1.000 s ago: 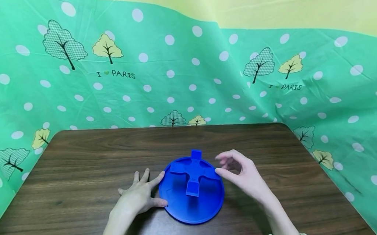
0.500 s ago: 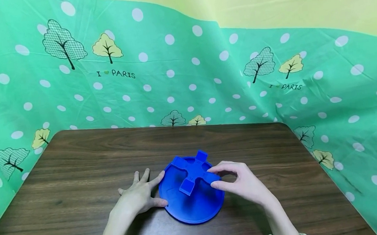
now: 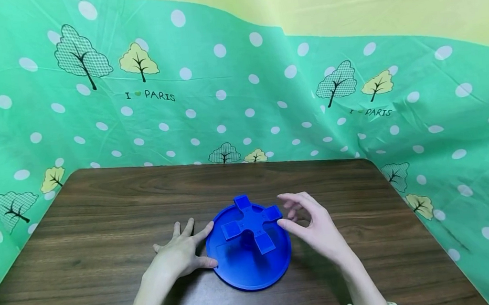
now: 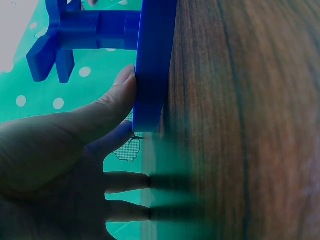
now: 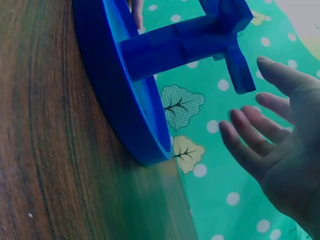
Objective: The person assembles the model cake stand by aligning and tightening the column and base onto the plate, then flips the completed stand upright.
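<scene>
A blue round dish-like base (image 3: pixel 250 276) with a low rim lies on the table. A thick post (image 5: pixel 175 47) stands up from it, and on the post sits a blue cross-shaped piece (image 3: pixel 253 219) with several flat-ended arms. My left hand (image 3: pixel 176 254) rests at the base's left side, thumb and forefinger touching the rim, the other fingers spread over the tabletop. Beside the cross, on its right, my right hand (image 3: pixel 318 225) is held in the air with loosely bent fingers. The right wrist view shows a small gap between its thumb and the nearest arm (image 5: pixel 241 70).
The dark wood-grain table (image 3: pixel 123 205) carries the base near its front middle. Green and yellow cloth (image 3: pixel 240 100) printed with dots and trees hangs behind the table and along both sides.
The cross has turned on its post, its arms now pointing in different directions. My right hand had its thumb and forefinger at one arm and has since drawn back. The left hand has stayed still.
</scene>
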`<state>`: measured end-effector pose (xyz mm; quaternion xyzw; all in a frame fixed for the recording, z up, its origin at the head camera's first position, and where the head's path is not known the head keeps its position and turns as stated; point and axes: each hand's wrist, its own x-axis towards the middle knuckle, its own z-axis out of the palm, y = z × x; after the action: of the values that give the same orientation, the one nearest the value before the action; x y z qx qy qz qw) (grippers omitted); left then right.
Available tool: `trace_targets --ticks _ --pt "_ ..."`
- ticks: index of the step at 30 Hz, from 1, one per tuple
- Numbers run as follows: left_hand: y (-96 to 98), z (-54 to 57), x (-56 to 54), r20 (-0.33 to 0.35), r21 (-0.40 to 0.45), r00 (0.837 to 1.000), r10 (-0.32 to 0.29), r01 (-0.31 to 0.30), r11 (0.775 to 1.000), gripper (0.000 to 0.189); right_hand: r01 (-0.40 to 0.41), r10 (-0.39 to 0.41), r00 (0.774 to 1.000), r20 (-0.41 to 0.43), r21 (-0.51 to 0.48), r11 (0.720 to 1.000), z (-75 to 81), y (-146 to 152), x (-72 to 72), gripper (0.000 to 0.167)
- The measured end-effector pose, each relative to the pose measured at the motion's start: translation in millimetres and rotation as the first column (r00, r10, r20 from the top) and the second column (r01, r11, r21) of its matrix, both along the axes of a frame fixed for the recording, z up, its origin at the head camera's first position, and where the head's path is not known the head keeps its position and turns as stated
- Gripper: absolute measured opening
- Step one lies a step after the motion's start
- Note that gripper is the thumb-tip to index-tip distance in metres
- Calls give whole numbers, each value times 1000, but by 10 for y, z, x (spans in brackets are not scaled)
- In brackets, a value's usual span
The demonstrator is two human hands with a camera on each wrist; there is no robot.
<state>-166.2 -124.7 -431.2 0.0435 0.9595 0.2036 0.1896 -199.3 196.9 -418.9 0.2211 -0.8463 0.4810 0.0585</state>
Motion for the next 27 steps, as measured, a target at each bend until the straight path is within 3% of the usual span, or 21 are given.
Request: trace_targets --ticks 3,6,16,23,27 --pt "-1 -2 1 -3 2 1000 0 0 1000 95 -56 55 998 15 24 998 -18 -25 -4 50" --pt "0 -2 2 -6 1 1000 0 0 1000 95 -94 93 995 33 39 995 -27 -44 -1 45" --pt "4 13 3 4 2 1000 4 -4 1000 95 -69 64 995 82 62 996 17 0 27 22" --pt "5 25 6 5 2 1000 7 -7 1000 94 -138 129 987 91 89 986 28 23 42 26" --pt "9 32 6 7 -2 1000 4 -4 1000 94 -198 192 979 76 89 976 33 35 45 19"
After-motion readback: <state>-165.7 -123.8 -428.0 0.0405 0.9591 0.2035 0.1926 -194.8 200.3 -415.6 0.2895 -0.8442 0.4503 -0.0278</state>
